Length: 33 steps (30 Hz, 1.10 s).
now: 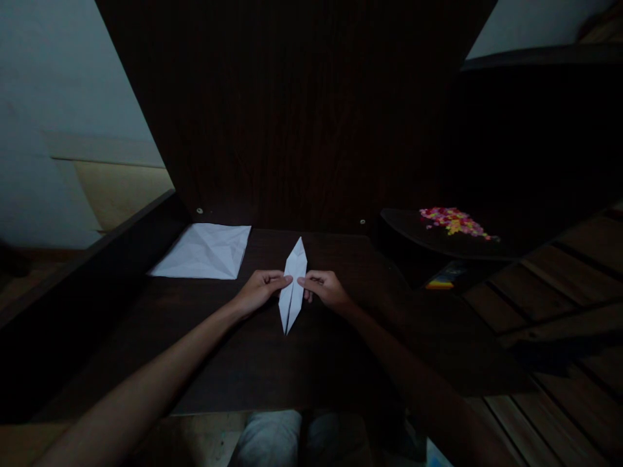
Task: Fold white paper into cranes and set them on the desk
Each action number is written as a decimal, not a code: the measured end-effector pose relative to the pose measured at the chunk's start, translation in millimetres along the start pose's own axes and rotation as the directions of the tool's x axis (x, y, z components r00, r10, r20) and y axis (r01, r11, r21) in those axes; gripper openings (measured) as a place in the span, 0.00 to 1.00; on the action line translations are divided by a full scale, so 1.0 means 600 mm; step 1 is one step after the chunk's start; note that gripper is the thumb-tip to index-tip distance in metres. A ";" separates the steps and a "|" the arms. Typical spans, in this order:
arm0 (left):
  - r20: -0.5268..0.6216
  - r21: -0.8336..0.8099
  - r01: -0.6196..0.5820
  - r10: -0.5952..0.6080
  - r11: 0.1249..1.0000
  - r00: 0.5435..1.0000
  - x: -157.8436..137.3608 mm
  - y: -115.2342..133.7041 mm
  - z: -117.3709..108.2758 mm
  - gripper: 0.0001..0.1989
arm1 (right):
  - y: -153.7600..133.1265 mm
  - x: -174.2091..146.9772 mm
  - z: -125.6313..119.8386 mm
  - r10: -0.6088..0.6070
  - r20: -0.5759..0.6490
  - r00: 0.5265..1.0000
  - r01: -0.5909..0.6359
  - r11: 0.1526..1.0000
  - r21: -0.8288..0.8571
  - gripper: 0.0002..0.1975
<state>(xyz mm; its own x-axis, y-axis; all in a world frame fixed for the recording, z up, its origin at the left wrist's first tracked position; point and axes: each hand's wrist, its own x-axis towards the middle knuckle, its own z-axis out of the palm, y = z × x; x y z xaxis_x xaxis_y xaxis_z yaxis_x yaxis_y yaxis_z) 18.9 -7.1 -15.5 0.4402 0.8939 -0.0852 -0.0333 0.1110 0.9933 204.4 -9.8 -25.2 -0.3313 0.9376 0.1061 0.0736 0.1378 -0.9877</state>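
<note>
A white folded paper (294,266), long and narrow with pointed ends, is held between my two hands above the dark tabletop. A slit runs down its lower half to the near tip. My left hand (263,288) pinches its left edge, thumb on top. On the right edge, my right hand (327,288) grips it the same way, with its other fingers partly hidden behind the paper. Farther left lies a flat stack of creased white paper sheets (204,251).
The dark wooden desk (233,370) has a raised left side board (97,259) and a tall back panel (302,117). On a curved shelf (403,227) at right sits a heap of small pink and yellow pieces (457,222). Wooden slats (574,272) lie beyond it.
</note>
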 end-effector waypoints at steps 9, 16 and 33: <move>-0.097 0.162 -0.133 0.150 0.978 0.984 0.000 0.000 -0.003 0.14 | -0.003 0.001 0.008 -0.015 -0.168 0.986 0.018 1.000 0.016 0.12; -0.243 -0.055 -0.213 0.194 0.976 0.950 0.007 -0.011 -0.002 0.18 | -0.005 -0.002 0.019 -0.119 -0.213 0.970 0.143 0.985 0.100 0.11; -0.293 0.005 -0.205 0.198 0.979 0.935 0.002 -0.002 0.009 0.16 | 0.002 -0.003 0.020 -0.112 -0.305 0.946 0.154 0.981 0.115 0.16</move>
<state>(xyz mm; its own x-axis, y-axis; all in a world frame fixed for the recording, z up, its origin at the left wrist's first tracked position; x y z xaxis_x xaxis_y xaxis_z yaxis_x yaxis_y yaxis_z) 24.3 -8.6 -16.3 0.1423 0.9854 0.0935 -0.1187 -0.0768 0.9900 193.7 -15.0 -27.7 -0.0348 0.9685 0.2464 -0.0870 0.2426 -0.9662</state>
